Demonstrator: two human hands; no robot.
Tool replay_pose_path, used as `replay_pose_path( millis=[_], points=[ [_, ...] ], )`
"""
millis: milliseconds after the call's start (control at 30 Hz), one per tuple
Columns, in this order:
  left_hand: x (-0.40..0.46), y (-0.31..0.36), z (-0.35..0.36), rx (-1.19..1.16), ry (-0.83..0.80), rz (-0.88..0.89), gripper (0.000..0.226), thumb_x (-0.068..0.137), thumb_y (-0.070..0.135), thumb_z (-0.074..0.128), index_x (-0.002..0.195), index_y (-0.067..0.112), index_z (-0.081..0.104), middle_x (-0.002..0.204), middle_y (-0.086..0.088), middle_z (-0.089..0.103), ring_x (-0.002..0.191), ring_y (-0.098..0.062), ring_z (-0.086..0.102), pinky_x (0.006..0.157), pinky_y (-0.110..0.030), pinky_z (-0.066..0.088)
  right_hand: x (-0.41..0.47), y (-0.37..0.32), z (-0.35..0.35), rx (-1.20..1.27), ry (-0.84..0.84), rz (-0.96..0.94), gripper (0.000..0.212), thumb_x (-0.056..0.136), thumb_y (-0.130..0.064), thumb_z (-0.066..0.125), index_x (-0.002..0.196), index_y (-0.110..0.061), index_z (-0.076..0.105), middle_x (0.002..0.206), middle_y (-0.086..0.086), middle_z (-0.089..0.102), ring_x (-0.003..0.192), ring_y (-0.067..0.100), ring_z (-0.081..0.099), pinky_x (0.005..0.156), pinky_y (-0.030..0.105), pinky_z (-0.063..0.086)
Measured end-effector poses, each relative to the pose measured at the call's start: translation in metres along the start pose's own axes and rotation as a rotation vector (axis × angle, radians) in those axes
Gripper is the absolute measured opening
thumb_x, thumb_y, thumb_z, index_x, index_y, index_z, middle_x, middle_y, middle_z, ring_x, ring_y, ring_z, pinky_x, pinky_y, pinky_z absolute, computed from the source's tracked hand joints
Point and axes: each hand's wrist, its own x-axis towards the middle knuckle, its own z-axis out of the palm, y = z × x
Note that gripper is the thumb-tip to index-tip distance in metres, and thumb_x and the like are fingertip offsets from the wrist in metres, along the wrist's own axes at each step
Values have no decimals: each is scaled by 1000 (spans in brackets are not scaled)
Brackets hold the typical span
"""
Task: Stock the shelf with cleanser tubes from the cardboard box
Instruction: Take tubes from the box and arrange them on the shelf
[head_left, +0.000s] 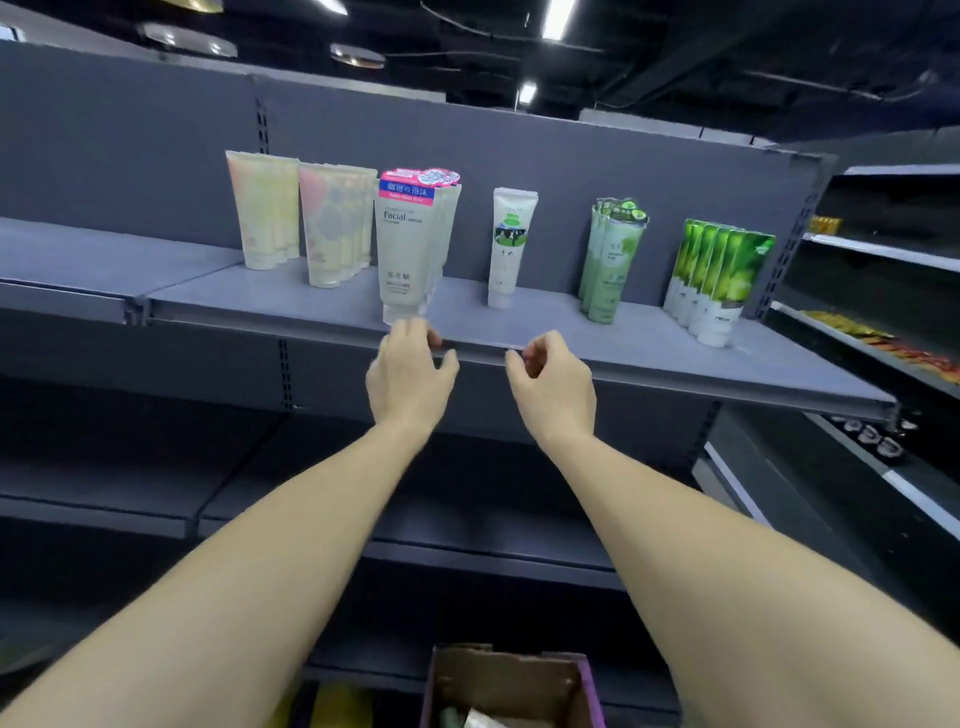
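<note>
Cardboard box (511, 686) sits low beneath two bare forearms, tubes inside, straight below both hands. Left hand (408, 376) hovers at the shelf (649, 343) lip, fingertips just under the upright "Facial" cleanser tubes (413, 244), its grip loosely curled and empty. Right hand (556, 387), equally near the box, likewise holds nothing.

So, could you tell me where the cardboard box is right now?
In the head view, the cardboard box sits at the bottom edge, below the shelves.
</note>
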Motion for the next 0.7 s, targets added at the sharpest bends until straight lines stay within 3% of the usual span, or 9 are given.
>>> replay_pose_path(
  millis=[133, 267, 400, 700],
  points=[
    [-56, -3, 30, 101, -239, -4, 16, 87, 40, 60, 89, 24, 60, 90, 10, 59, 83, -12, 59, 68, -28, 41, -26, 37, -1, 3, -100, 41, 20, 88, -46, 58, 96, -28, 55, 83, -14, 62, 78, 9, 60, 69, 33, 53],
    [-104, -12, 60, 131, -397, -82, 28, 85, 44, 62, 106, 24, 61, 104, 9, 60, 91, -12, 60, 73, -28, 46, -61, 94, 2, -25, -295, 181, 50, 84, -49, 63, 128, -29, 50, 114, -10, 61, 102, 13, 59, 84, 36, 53],
    [-142, -20, 85, 176, -511, -148, 39, 85, 45, 62, 118, 24, 58, 116, 6, 58, 102, -15, 60, 80, -31, 47, -90, 144, 6, -68, -401, 261, 67, 83, -47, 68, 141, -25, 42, 135, -2, 54, 118, 20, 55, 90, 35, 49],
    [-256, -79, 147, 229, -769, -214, 40, 87, 37, 62, 125, 22, 56, 120, 1, 56, 108, -20, 57, 84, -35, 49, -167, 246, 49, -132, -587, 481, 70, 82, -38, 72, 141, -19, 40, 131, 3, 54, 114, 23, 58, 82, 31, 46]
  ],
)
